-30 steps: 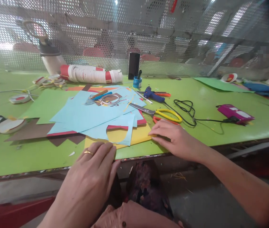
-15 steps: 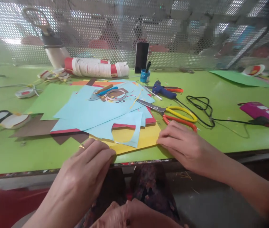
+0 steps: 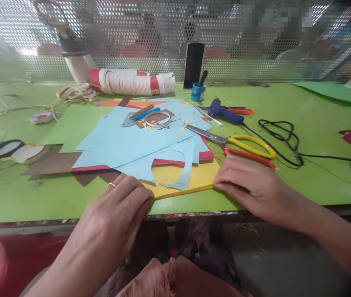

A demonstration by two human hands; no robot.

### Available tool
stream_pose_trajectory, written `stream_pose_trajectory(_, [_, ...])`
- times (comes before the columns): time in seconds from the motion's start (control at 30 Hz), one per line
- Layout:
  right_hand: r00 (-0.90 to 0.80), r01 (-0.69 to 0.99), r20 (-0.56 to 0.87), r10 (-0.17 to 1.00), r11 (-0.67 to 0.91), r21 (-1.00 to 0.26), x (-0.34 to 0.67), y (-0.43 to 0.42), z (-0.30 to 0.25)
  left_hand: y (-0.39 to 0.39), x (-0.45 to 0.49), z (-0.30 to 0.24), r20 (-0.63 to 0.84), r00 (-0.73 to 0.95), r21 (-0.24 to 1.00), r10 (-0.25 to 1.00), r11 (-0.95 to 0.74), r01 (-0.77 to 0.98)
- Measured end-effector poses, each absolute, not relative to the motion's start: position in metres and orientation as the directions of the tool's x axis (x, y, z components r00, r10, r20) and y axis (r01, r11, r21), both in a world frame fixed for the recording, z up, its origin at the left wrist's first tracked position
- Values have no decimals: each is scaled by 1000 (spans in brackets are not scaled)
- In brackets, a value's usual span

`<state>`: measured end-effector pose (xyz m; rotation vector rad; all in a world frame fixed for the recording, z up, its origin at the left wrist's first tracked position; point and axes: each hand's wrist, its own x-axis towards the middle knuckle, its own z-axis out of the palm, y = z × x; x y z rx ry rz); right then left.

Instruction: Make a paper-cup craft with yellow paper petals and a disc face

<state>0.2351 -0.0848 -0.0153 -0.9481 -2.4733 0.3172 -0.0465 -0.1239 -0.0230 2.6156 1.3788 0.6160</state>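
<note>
We have both hands down at the near edge of the green table (image 3: 317, 181), one at each near corner of the yellow sheet (image 3: 204, 175). That sheet lies at the bottom of the paper pile, its near edge just short of the table's edge. Our left hand (image 3: 116, 210) is bent at the knuckles, its fingertips on the sheet's left corner. The thumb is hidden beneath, so we cannot tell whether it grips or only presses. Our right hand (image 3: 249, 185) has its fingers together on the right corner with the thumb tucked below them, which reads to us as a light pinch on the edge. Holding the sheet at two corners seems meant to keep it square and steady while the rest of the pile weighs on it. The light blue sheets (image 3: 122, 140) are fanned across the top, and the nearest one has a curved piece cut out, so the yellow shows through the gap. Red sheets (image 3: 206, 155) peek out between the layers. The scissors (image 3: 229, 142) lie just beyond our right hand, blades toward the pile and handles outward — probably left there for an easy reach. The blue glue gun (image 3: 224, 111) sits farther back, its black cord (image 3: 280, 132) looped well clear of the paper.
</note>
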Motion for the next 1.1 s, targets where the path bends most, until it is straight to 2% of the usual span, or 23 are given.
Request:
stream_pose_trajectory(0.17, [-619, 596, 287, 731, 676, -435, 236, -84, -18, -118, -48, -22, 229, 527, 299, 818, -575, 762])
stream_pose_trajectory(0.37, [-620, 593, 275, 735, 668, -450, 236, -87, -16, -116, -51, -23, 240, 543, 324, 805, -594, 737])
stream_pose_trajectory(0.53, [-641, 658, 201, 741, 664, -354, 228, -89, -9, -111, -48, -22, 240, 551, 298, 800, -600, 742])
stream_pose_trajectory(0.7, [-727, 609, 190, 660, 747, -267, 208, -87, -4, -108, -43, -21, 238, 580, 284, 779, -627, 725])
stream_pose_trajectory(0.97, [-744, 612, 119, 657, 743, -271, 191, -72, 3, -105, -44, -17, 181, 554, 365, 813, -578, 729])
stream_pose_trajectory(1.1, [-752, 593, 90, 653, 730, -339, 191, -71, 5, -101, -43, -17, 125, 529, 399, 840, -531, 748])
